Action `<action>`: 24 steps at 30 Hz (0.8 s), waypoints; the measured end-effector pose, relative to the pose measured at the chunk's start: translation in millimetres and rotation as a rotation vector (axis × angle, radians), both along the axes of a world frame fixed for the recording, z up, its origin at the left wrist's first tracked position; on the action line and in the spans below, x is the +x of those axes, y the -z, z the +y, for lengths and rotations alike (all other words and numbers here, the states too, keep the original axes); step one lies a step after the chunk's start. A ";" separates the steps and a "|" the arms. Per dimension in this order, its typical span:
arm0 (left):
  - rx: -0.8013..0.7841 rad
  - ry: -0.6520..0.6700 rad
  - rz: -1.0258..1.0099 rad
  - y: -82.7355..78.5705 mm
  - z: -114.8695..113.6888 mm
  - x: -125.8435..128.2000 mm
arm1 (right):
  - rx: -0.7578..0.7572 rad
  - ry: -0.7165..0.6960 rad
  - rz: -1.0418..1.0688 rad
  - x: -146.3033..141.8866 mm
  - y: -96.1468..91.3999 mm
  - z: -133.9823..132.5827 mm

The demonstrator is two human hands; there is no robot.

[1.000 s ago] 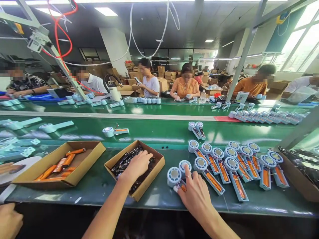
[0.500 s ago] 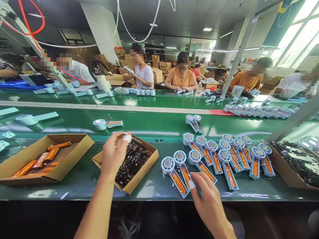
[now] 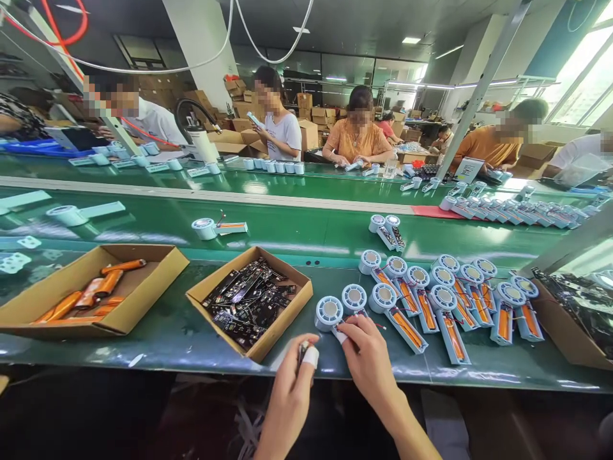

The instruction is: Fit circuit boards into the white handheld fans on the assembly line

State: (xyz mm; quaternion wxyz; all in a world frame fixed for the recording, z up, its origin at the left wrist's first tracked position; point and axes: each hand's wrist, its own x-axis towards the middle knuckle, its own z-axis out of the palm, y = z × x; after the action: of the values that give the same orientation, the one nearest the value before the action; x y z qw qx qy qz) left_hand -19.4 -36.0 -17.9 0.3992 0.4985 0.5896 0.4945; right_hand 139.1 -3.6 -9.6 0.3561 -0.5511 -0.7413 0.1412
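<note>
My left hand [image 3: 293, 386] is closed in a pinch around a small dark circuit board [image 3: 302, 351], mostly hidden by the fingers, just above the table's front edge. White tape wraps one of its fingertips. My right hand [image 3: 368, 348] closes on the handle of a light-blue handheld fan [image 3: 329, 313], below its round head. A second fan head [image 3: 354, 296] lies right behind those fingers. To the left, a cardboard box [image 3: 286, 319] holds a heap of dark circuit boards [image 3: 246, 294]. More fans [image 3: 405, 329] with orange batteries in their open handles lie to the right.
At the left, a cardboard box [image 3: 158, 275] contains orange batteries [image 3: 108, 282]. Another box of boards [image 3: 558, 329] stands far right. Beyond runs a green conveyor belt [image 3: 287, 227] carrying several fans, with a metal post [image 3: 483, 83] at the right. Co-workers sit or stand across it.
My left hand has left the circuit-board box, moving right and nearer to me with a board. My right hand has shifted slightly up and left onto the fan. The view has tilted slightly.
</note>
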 end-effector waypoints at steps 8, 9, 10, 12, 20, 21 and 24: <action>0.021 0.121 0.095 5.5 13.4 8.2 | -0.017 -0.219 0.034 16.1 -4.6 -6.7; 0.017 0.143 0.096 4.5 15.4 7.0 | -0.007 -0.226 0.030 16.2 -3.8 -7.3; 0.016 0.172 0.091 3.7 17.3 5.4 | 0.000 -0.227 0.030 16.1 -3.0 -7.7; 0.027 0.235 0.068 2.5 20.6 1.7 | 0.008 -0.224 0.029 16.0 -2.1 -8.3; -0.006 0.271 -0.030 -5.3 24.0 -3.3 | 0.200 -0.234 -0.177 8.9 -15.5 -18.8; -0.024 0.264 -0.036 -6.2 23.4 -3.0 | 0.248 -0.246 -0.234 7.1 -17.7 -19.3; -0.135 0.243 -0.086 -6.2 20.8 -2.7 | 0.331 -0.281 -0.334 3.8 -20.8 -16.0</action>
State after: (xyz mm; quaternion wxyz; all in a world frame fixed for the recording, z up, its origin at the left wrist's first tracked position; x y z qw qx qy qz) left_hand -22.1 -15.1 -11.7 0.5139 0.5164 0.5391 0.4226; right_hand 143.0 -19.6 11.2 0.2909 -0.3927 -0.8720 -0.0266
